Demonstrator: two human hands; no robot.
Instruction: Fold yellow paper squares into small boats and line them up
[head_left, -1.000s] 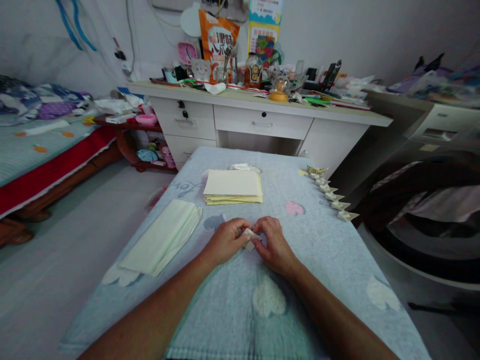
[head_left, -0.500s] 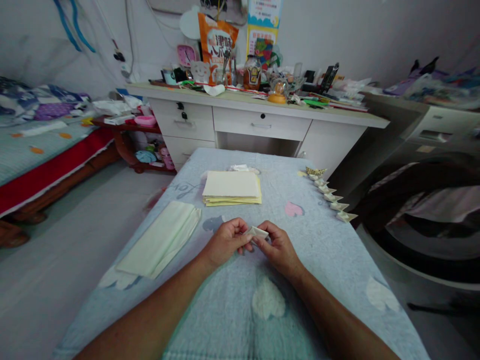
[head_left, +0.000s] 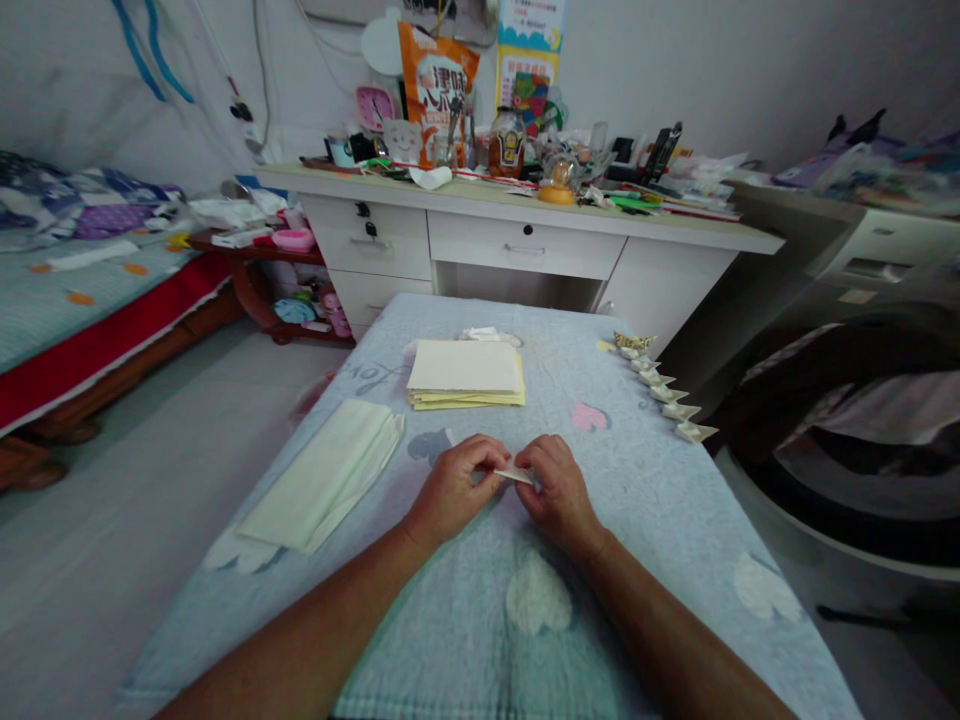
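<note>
A small folded piece of pale paper is pinched between my two hands above the middle of the cloth-covered table. My left hand grips its left end with thumb and fingertips. My right hand holds the right end, its fingers curled and partly covering the paper. Beyond my hands lies a stack of cream and yellow paper sheets. To the left is a folded pale green cloth or paper bundle. Several small folded paper boats stand in a line along the right edge.
A patterned light blue cloth covers the table. Behind it stands a white desk crowded with jars, a clock and a snack bag. A bed is at left, a front-loading washing machine at right.
The folded paper has been turned flatter, showing a thin edge instead of its triangular face. My right fingers have curled further over its right end. Both hands stay in nearly the same place.
</note>
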